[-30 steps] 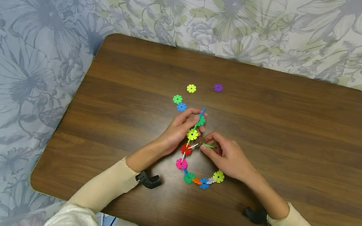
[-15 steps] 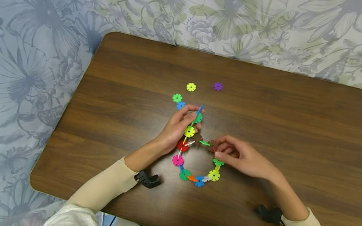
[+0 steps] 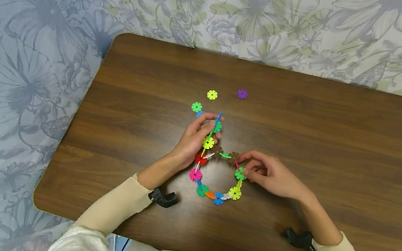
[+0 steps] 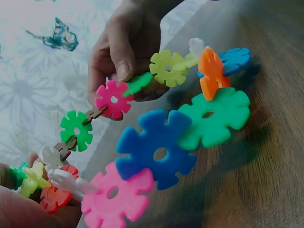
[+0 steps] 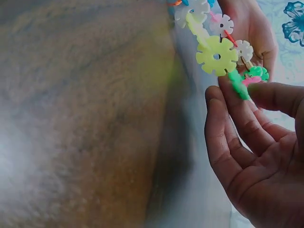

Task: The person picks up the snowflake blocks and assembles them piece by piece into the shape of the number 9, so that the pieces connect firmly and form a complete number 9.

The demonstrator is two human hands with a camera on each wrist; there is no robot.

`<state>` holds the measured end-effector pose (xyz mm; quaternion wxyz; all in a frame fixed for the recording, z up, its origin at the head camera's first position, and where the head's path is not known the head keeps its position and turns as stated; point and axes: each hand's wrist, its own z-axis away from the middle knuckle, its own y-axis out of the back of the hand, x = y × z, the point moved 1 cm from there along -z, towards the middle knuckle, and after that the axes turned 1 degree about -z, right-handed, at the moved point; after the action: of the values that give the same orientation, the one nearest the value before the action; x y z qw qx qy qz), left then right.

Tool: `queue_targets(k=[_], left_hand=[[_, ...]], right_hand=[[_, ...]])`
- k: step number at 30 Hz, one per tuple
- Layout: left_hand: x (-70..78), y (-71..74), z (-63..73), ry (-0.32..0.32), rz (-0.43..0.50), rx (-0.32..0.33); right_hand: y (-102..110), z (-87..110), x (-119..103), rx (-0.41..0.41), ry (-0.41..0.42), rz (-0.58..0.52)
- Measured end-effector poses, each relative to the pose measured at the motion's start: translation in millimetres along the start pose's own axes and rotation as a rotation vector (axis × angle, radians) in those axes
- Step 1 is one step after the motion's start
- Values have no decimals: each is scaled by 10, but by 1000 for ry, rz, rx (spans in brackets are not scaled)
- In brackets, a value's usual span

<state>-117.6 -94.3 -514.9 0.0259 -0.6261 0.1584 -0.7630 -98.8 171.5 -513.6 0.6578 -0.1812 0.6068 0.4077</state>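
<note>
A chain of colourful notched plastic discs (image 3: 235, 193) curves into a ring between my hands. My left hand (image 3: 191, 141) grips one stretch of it, thumb on a teal disc (image 3: 217, 126) with a blue disc (image 3: 219, 117) standing at the tip. On the other side, my right hand (image 3: 269, 174) pinches a green disc (image 3: 240, 174), which joins a pink disc (image 3: 237, 165). In the left wrist view, a large blue disc (image 4: 160, 151) and an orange one (image 4: 211, 73) hang along the lower loop. Thumb and fingertips meet at the green piece (image 5: 238, 86) in the right wrist view.
Loose discs lie beyond my left hand on the wooden table (image 3: 321, 130): yellow (image 3: 212, 95), purple (image 3: 242, 94), green (image 3: 196, 107) and a partly covered blue one (image 3: 199, 114). Floral-patterned material (image 3: 218, 11) borders the table's far edge.
My right hand has shifted right along the chain, from the brown and green pieces to the green disc past the pink one. The left hand keeps its grip, drifting slightly left and away.
</note>
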Motion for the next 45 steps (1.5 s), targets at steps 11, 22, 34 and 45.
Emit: queue_targets(k=[11,22,34,45], left_hand=[[13,28,4,-7,22,27],[8,59,10,-20,-23,35],[5,44,33,-17,-65,-12],[-41,58,61,34,-425,-118]], right_hand=[[-158,122,30,13,40,14],[-394,193,-269,214,92,140],[-393,185,-208,200,117,-73],[-389,199,-186,200,174,-57]])
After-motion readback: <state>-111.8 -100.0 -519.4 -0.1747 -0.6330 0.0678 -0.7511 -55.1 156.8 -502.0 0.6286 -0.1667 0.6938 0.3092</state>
